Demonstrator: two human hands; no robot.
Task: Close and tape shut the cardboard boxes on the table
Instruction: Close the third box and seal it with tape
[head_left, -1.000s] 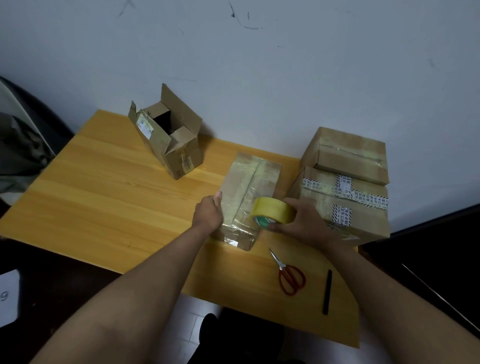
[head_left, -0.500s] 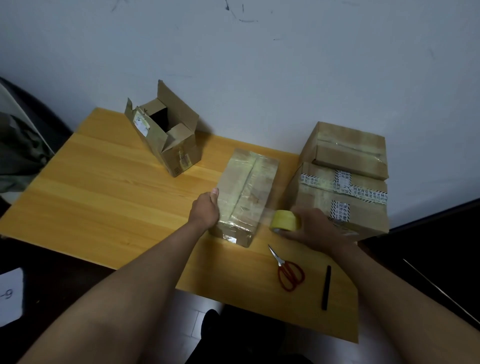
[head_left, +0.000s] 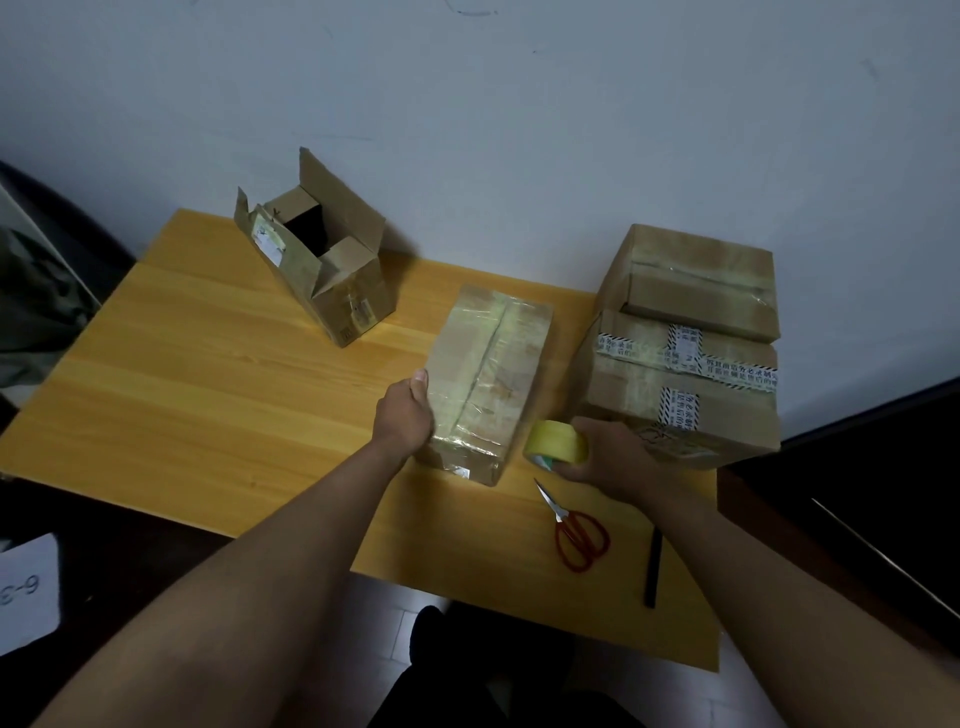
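At the centre of the frame a long brown cardboard box with clear tape over its closed top (head_left: 491, 374) lies on the yellow wooden worktop (head_left: 208, 374). The left hand (head_left: 404, 415) presses against its near left side, thumb along the edge. Just right of the box, the right hand (head_left: 613, 457) has its grip curled around a yellow roll of packing tape (head_left: 555, 441). An open brown cardboard box (head_left: 317, 260) stands at upper left; 2 taped boxes (head_left: 685, 332) are stacked at right. Red-handled scissors (head_left: 574, 530) and a black pen (head_left: 653, 566) lie at lower right.
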